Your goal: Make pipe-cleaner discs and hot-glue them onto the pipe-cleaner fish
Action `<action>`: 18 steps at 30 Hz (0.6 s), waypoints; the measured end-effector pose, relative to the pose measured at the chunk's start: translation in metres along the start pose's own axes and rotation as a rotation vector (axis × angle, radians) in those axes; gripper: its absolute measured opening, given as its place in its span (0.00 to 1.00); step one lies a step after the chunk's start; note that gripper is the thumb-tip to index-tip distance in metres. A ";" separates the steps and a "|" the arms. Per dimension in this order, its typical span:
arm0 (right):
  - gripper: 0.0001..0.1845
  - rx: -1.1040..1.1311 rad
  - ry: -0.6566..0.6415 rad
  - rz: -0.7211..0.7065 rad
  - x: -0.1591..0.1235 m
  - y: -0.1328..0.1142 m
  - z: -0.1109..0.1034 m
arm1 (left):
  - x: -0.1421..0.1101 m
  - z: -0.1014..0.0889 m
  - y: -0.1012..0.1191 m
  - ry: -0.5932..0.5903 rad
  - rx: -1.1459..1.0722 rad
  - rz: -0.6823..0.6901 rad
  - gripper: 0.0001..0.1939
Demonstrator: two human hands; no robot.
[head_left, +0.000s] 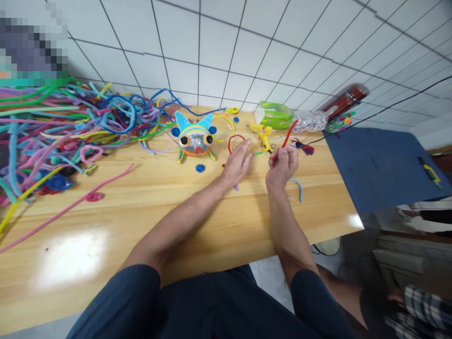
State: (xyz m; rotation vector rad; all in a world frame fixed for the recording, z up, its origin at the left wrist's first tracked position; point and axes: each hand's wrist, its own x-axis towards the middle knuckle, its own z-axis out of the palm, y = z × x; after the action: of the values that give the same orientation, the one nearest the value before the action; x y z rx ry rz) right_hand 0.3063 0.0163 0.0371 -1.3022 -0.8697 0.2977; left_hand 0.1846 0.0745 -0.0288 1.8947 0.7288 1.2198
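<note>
My right hand (283, 164) is closed in a pinch on a red pipe cleaner (290, 133), which sticks up above the fingers. To its left, my left hand (237, 165) is over the table with fingers stretched out and nothing visible in them. A curved red pipe cleaner (231, 140) lies by the left fingertips. Between and beyond the hands lies a yellow glue gun (264, 134). Left of my hands stands a pipe-cleaner creature (196, 140) with light-blue ears, round yellow-and-black eyes and a shiny face. In front of it lies a blue coil (200, 168).
A big heap of coloured pipe cleaners (70, 122) covers the table's left end. Along the tiled wall are a green-and-white pack (273, 115), a clear plastic bag (310, 121) and a dark red flask (348, 101). A black cord (370, 115) crosses at right, above a dark blue mat (384, 165).
</note>
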 end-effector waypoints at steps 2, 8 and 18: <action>0.19 0.017 -0.025 -0.013 0.004 -0.008 -0.002 | 0.003 -0.005 0.014 0.059 -0.032 0.029 0.17; 0.19 0.000 -0.201 0.006 0.014 -0.037 -0.010 | 0.018 -0.031 0.070 0.057 -0.611 -0.444 0.09; 0.16 0.375 -0.386 0.449 -0.066 -0.077 0.005 | -0.060 -0.094 0.116 -0.076 -0.317 -0.208 0.07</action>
State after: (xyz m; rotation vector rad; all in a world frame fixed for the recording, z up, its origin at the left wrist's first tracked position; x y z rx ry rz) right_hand 0.2382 -0.0444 0.0819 -1.0885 -0.7820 1.0435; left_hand 0.0820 -0.0098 0.0629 1.5554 0.6324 1.0570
